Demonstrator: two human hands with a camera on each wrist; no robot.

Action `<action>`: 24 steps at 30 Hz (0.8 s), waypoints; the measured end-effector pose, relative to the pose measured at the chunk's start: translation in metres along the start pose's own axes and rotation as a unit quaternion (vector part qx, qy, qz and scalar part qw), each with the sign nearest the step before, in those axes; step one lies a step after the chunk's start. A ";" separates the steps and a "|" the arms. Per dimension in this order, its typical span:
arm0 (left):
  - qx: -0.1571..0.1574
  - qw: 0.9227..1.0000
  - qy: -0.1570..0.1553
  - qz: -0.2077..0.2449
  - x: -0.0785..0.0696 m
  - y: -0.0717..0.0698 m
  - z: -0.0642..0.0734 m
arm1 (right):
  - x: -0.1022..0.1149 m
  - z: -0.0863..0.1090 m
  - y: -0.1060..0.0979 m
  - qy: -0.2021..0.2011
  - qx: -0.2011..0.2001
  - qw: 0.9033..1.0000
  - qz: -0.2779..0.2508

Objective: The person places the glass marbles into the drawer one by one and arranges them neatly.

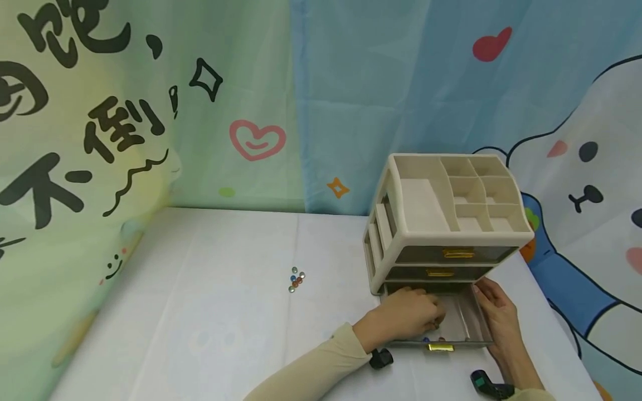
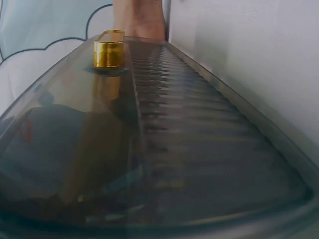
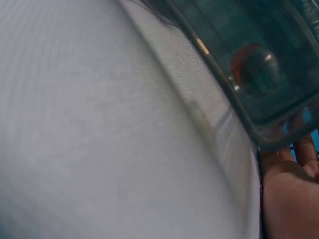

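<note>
The lowest drawer point(image 1: 463, 318), clear with a gold handle point(image 1: 441, 347), is pulled out of a cream desktop organizer point(image 1: 428, 239). Inside its front edge lie a blue marble point(image 1: 426, 339) and a reddish marble point(image 1: 441, 338). My left hand point(image 1: 403, 314) reaches over the left side into the drawer, fingers bent down; whether they hold anything is hidden. Along the drawer's right side, my right hand point(image 1: 501, 320) rests with fairly straight fingers. The left wrist view shows the drawer front and its handle point(image 2: 108, 52) close up. A reddish round thing point(image 3: 255, 67) shows through the drawer in the right wrist view.
Several small marbles point(image 1: 296, 280) lie together on the white tablecloth point(image 1: 225, 312), left of the organizer. Two upper drawers with gold handles point(image 1: 458, 253) are closed. Compartments point(image 1: 468, 189) form the organizer's top. A printed curtain point(image 1: 351, 100) hangs behind.
</note>
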State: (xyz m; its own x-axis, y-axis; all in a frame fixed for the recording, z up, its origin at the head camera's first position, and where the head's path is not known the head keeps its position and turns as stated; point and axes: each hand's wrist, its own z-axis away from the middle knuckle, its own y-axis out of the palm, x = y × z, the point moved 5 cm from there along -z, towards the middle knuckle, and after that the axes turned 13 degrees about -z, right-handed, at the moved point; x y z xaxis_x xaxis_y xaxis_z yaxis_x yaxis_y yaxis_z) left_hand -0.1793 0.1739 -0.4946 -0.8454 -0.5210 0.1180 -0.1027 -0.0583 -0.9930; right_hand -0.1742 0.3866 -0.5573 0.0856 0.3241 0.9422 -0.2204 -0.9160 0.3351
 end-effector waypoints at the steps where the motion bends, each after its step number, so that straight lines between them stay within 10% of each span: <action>1: 0.004 1.000 0.003 -0.004 -0.001 0.000 0.000 | -0.001 0.000 0.000 0.002 -0.001 1.000 0.000; 24: 0.035 0.999 0.022 -0.002 -0.002 0.000 0.002 | 0.001 0.000 0.001 0.001 -0.001 1.000 0.007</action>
State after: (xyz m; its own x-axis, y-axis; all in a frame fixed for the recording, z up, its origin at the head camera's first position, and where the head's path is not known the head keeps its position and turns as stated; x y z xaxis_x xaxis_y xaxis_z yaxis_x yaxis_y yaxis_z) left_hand -0.1765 0.1735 -0.4953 -0.8670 -0.4836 0.1204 -0.0706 -0.1199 -0.9903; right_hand -0.1747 0.3859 -0.5564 0.0798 0.3121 0.9467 -0.2237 -0.9199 0.3222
